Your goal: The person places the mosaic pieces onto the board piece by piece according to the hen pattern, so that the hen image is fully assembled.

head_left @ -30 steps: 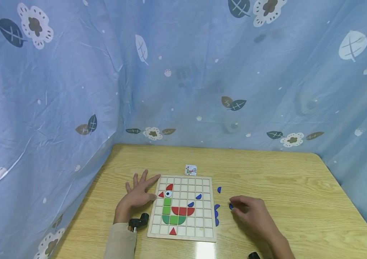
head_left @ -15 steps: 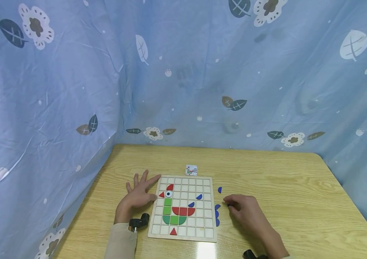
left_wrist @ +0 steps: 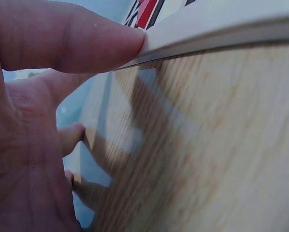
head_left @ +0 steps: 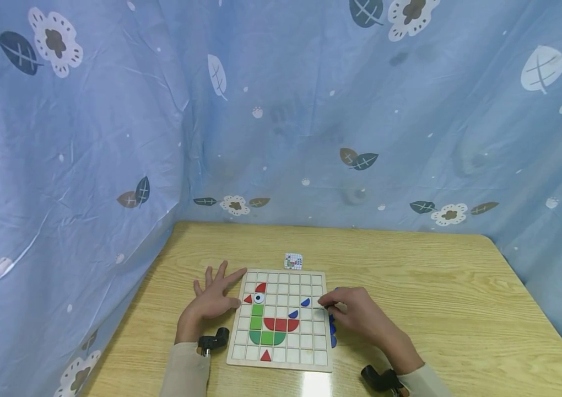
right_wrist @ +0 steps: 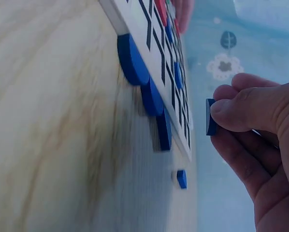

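A wooden grid board (head_left: 291,358) lies on the table, bearing red, green and blue pieces and a round eye piece (head_left: 259,298). At its left edge, my left hand (head_left: 213,298) has its fingers spread, thumb and index fingertip against the rim. Thumb and fingers of my right hand (head_left: 362,317) pinch a blue piece (right_wrist: 210,117) with a flat side, raised near the board's right edge. That piece is mostly hidden by the fingers in the head view. Two blue pieces, one upper (head_left: 305,302) and one lower (head_left: 293,314), sit on the grid.
Several blue pieces (right_wrist: 132,60) lie against the board's right edge, and a small blue one (right_wrist: 182,179) lies apart. A small picture card (head_left: 293,261) rests behind the board. Patterned blue cloth (head_left: 281,138) hangs round the wooden table (head_left: 410,264).
My right hand has moved left with the blue piece, from the table beside the board to its right edge. My left hand has stayed still.
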Action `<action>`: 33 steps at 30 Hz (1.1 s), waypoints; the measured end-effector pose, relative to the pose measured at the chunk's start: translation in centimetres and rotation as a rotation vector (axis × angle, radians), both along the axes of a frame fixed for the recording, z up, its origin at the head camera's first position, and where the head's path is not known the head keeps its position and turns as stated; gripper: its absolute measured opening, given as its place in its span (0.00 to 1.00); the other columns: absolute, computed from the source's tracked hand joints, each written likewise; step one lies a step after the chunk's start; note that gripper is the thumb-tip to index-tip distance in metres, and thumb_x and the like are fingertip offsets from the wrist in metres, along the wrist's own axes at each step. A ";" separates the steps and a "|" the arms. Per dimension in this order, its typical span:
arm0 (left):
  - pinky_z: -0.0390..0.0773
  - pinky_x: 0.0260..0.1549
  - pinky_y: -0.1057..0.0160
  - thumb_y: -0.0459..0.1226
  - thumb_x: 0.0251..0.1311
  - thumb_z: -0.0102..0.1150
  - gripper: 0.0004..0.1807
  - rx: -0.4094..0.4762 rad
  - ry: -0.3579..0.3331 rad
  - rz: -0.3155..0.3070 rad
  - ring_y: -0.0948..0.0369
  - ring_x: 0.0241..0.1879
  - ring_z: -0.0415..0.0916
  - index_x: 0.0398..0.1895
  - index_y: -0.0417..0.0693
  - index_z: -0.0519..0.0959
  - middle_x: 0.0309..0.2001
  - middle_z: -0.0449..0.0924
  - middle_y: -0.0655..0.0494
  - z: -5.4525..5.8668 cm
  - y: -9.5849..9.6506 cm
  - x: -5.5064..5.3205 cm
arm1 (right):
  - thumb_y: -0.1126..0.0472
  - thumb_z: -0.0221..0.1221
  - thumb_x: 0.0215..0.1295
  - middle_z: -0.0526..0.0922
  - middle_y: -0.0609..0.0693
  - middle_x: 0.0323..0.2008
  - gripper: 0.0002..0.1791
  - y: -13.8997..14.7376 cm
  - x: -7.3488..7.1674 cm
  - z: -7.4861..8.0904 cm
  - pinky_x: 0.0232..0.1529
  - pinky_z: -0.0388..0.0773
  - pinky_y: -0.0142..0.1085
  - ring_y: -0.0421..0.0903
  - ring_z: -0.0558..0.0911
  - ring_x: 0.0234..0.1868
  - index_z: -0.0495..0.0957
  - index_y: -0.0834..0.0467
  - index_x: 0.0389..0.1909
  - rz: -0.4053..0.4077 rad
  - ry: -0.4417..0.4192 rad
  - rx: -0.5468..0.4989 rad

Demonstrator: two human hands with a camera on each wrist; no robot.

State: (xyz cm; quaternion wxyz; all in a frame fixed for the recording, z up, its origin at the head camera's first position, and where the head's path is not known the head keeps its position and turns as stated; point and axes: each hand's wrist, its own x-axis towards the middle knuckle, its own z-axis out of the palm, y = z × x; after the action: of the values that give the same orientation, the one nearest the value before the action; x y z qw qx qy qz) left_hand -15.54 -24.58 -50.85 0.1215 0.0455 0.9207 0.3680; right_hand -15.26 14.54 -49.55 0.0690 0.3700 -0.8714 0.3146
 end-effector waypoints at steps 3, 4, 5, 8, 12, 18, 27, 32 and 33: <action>0.12 0.71 0.19 0.35 0.60 0.66 0.47 0.003 0.006 0.003 0.28 0.85 0.13 0.86 0.59 0.66 0.90 0.32 0.36 0.1 0.1 0.0 | 0.75 0.71 0.64 0.95 0.45 0.44 0.14 -0.7 -0.4 0.2 0.49 0.91 0.38 0.44 0.93 0.48 0.93 0.57 0.46 0.039 -0.020 0.023; 0.12 0.72 0.19 0.36 0.60 0.66 0.47 0.004 0.005 0.005 0.29 0.85 0.14 0.86 0.59 0.66 0.90 0.32 0.36 0.1 0.1 0.0 | 0.75 0.71 0.64 0.95 0.46 0.44 0.14 -0.9 -0.5 0.2 0.49 0.91 0.38 0.44 0.93 0.48 0.93 0.57 0.46 0.054 -0.024 0.025; 0.12 0.72 0.20 0.36 0.60 0.65 0.47 0.004 0.005 0.005 0.29 0.85 0.14 0.86 0.59 0.66 0.91 0.32 0.36 0.1 0.1 0.0 | 0.76 0.71 0.64 0.95 0.46 0.44 0.15 -1.1 -0.5 0.3 0.49 0.91 0.38 0.44 0.93 0.48 0.93 0.57 0.46 0.068 -0.037 0.022; 0.12 0.72 0.20 0.36 0.60 0.66 0.46 -0.003 0.009 0.006 0.29 0.85 0.14 0.86 0.59 0.67 0.91 0.33 0.37 0.2 0.2 0.0 | 0.76 0.71 0.64 0.95 0.46 0.44 0.15 -1.7 -0.7 0.1 0.49 0.90 0.37 0.42 0.93 0.48 0.93 0.57 0.47 0.103 -0.056 0.030; 0.14 0.72 0.19 0.36 0.60 0.66 0.47 -0.012 0.013 0.007 0.28 0.86 0.15 0.86 0.59 0.67 0.91 0.33 0.37 0.2 0.2 0.0 | 0.75 0.71 0.64 0.95 0.46 0.45 0.15 -2.5 -0.9 -0.3 0.50 0.90 0.37 0.42 0.92 0.49 0.93 0.57 0.47 0.143 -0.047 0.051; 0.14 0.72 0.18 0.35 0.59 0.66 0.47 -0.014 0.012 0.007 0.28 0.86 0.16 0.86 0.59 0.67 0.90 0.34 0.36 0.3 0.2 0.1 | 0.75 0.69 0.67 0.94 0.44 0.46 0.15 -3.6 -0.8 -0.6 0.53 0.89 0.38 0.40 0.91 0.50 0.93 0.54 0.48 0.158 -0.097 0.081; 0.14 0.72 0.18 0.35 0.60 0.67 0.46 -0.010 0.017 0.002 0.28 0.85 0.15 0.85 0.59 0.67 0.90 0.34 0.36 0.3 0.2 0.1 | 0.74 0.68 0.69 0.94 0.41 0.47 0.16 -4.6 -0.5 -0.6 0.56 0.88 0.38 0.37 0.89 0.51 0.93 0.53 0.50 0.160 -0.138 0.152; 0.14 0.72 0.18 0.35 0.60 0.67 0.46 -0.011 0.019 0.004 0.28 0.85 0.16 0.85 0.59 0.68 0.90 0.34 0.36 0.3 0.2 0.1 | 0.74 0.68 0.68 0.94 0.41 0.47 0.16 -4.7 -0.5 -0.8 0.56 0.88 0.37 0.37 0.90 0.52 0.93 0.54 0.50 0.180 -0.101 0.144; 0.14 0.71 0.18 0.35 0.59 0.67 0.46 -0.010 0.019 0.005 0.28 0.85 0.16 0.85 0.59 0.68 0.90 0.34 0.36 0.2 0.2 0.1 | 0.74 0.68 0.68 0.94 0.42 0.47 0.17 -4.7 -0.4 -0.9 0.56 0.88 0.37 0.37 0.90 0.52 0.93 0.54 0.51 0.183 -0.094 0.135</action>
State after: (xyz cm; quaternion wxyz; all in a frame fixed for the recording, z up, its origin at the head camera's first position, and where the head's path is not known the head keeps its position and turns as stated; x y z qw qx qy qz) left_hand -15.45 -24.42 -50.60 0.1121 0.0463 0.9237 0.3634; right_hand -15.70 9.89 -50.40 -0.0258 0.4367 -0.8554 0.2772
